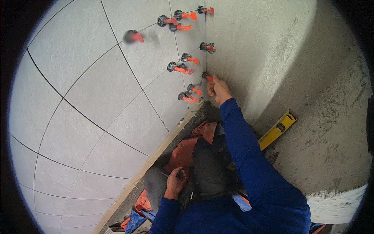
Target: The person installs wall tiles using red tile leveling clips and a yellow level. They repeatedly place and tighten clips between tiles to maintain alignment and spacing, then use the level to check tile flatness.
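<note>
My right hand is raised to the corner of the tiled wall, its fingers closed on the red handle of a tile leveler. Several similar levelers, with black round bases and red-orange handles, stick out along the tile joints above, below and left of it. My left hand is low, over my dark trousers, fingers curled round a small dark object that is partly hidden, too small to make out.
A bare plaster wall rises on the right, with a yellow spirit level leaning low against it. A wooden batten runs along the tiles' bottom edge. Reddish sheeting lies below the corner, and blue and orange material is at bottom left.
</note>
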The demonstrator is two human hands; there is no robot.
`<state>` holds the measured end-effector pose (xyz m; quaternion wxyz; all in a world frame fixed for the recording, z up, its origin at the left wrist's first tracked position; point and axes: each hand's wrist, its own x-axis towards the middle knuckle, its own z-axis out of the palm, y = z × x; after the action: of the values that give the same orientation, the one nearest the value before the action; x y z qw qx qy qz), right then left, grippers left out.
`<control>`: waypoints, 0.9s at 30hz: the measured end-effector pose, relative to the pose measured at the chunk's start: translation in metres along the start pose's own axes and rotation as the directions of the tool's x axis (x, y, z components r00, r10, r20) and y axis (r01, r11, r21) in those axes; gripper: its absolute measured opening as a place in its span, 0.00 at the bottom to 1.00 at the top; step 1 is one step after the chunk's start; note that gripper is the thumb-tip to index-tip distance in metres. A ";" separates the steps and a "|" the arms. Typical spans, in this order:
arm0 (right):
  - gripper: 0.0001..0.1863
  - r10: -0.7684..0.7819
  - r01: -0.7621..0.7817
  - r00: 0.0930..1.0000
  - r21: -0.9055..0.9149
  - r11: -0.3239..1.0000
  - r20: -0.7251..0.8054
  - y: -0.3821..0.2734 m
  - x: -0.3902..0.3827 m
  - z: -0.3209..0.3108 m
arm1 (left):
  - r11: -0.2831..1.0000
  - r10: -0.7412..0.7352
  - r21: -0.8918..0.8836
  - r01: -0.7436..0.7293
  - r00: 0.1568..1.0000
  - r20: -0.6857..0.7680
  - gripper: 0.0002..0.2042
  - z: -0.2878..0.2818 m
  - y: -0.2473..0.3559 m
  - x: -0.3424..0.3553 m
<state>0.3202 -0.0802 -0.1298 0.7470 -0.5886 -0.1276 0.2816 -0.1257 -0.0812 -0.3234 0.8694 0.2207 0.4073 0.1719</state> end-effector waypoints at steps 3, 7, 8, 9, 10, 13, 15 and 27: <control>0.22 0.026 -0.041 0.998 0.289 0.957 0.057 0.004 0.013 0.002 | 1.000 0.014 0.022 -0.014 1.000 -0.002 0.12 -0.002 0.000 0.002; 0.15 0.026 -0.036 0.999 0.407 0.913 0.030 0.008 0.023 0.007 | 0.998 -0.009 0.069 0.010 1.000 -0.015 0.12 -0.005 0.000 0.008; 0.13 0.043 -0.039 0.999 0.421 0.906 0.001 0.008 0.024 0.009 | 0.998 0.001 0.069 -0.001 1.000 0.000 0.12 -0.005 0.000 0.009; 0.10 0.054 -0.046 0.998 0.410 0.911 -0.008 0.007 0.023 0.009 | 0.998 0.001 0.064 -0.001 1.000 0.008 0.12 -0.005 0.000 0.009; 0.10 0.027 -0.014 0.999 0.357 0.934 -0.034 0.007 0.022 0.010 | 0.998 -0.017 0.053 0.018 1.000 -0.021 0.12 -0.005 0.001 0.009; 0.10 -0.046 0.056 0.998 0.279 0.959 -0.040 0.004 0.016 0.011 | 0.999 -0.039 0.033 0.041 0.997 -0.060 0.12 -0.004 0.002 0.005; 0.10 -0.064 0.070 0.997 0.256 0.964 -0.030 0.003 0.011 0.010 | 0.999 -0.012 0.046 0.013 1.000 -0.017 0.12 -0.004 0.002 0.002; 0.17 -0.633 0.363 0.774 -0.799 0.478 -0.027 0.006 0.003 0.026 | 0.997 -0.010 0.080 0.011 1.000 -0.014 0.12 0.004 0.003 -0.002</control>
<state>0.3076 -0.0563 -0.1289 0.4891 -0.8163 -0.2780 -0.1308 -0.1237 -0.0804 -0.3183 0.8579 0.2519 0.4210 0.1525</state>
